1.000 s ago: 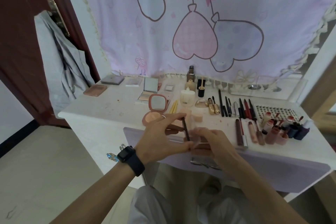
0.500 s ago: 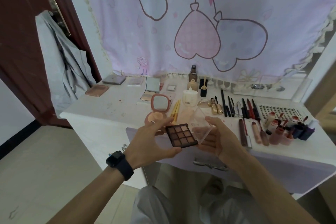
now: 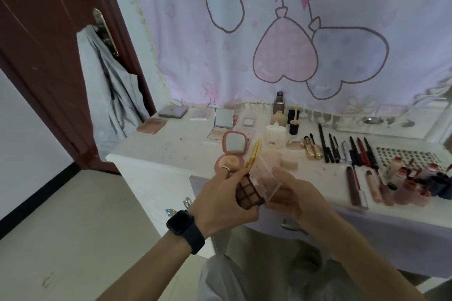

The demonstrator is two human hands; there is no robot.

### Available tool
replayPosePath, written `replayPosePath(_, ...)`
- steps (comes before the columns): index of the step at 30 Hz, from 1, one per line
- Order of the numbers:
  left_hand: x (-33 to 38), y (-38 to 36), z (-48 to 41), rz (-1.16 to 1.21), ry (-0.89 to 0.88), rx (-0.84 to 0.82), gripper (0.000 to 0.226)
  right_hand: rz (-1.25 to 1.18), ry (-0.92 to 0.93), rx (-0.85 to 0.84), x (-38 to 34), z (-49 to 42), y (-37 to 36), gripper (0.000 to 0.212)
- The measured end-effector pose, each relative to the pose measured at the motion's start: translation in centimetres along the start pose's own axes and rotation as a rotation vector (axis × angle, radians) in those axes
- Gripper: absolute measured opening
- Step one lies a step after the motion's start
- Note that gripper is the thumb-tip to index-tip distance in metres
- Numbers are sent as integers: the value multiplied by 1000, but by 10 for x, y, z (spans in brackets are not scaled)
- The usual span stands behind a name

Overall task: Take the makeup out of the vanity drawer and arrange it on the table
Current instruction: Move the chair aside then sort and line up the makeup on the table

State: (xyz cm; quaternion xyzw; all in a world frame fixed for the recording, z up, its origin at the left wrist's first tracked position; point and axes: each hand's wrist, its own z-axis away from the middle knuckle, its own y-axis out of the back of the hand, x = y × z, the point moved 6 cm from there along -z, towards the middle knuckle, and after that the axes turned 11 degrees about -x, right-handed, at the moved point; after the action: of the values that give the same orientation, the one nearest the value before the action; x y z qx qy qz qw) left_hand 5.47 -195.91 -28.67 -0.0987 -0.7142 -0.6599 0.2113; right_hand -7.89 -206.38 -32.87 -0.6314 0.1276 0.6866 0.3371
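Observation:
A brown eyeshadow palette (image 3: 249,193) with a clear hinged lid (image 3: 265,178) is held open in front of the vanity table (image 3: 156,151). My left hand (image 3: 223,205) grips the dark pan tray from the left. My right hand (image 3: 292,194) supports the clear lid from beneath and behind, fingers curled around it. Both hands hover above the lilac drawer front (image 3: 381,237), which has a metal handle (image 3: 292,227). The inside of the drawer is hidden.
On the table lie a pink mirror compact (image 3: 231,151), flat palettes (image 3: 172,112), bottles (image 3: 278,105), a row of pencils and brushes (image 3: 342,148), lip tubes (image 3: 367,186) and small bottles (image 3: 413,188) at right. A dark door (image 3: 49,56) with a hanging grey garment (image 3: 110,95) stands left.
The palette was held shut and edge-on one second ago. It has been opened, and now the lid stands more upright while the tray has tilted toward the left hand.

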Motion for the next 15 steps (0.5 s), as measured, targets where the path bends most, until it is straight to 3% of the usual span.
replayPosePath(4, -28, 28, 6, 134, 84, 162, 79, 200, 98, 7, -15, 5, -7, 54)
replayPosePath(8, -79, 56, 1, 348, 299, 339, 82, 678, 367, 325, -28, 24, 20, 7)
replayPosePath(11, -112, 65, -15, 306, 458, 317, 75, 897, 378, 577, -16, 31, 45, 20)
replayPosePath(15, -130, 61, -37, 257, 576, 207, 58, 1203, 337, 728, 2, 32, 59, 33)
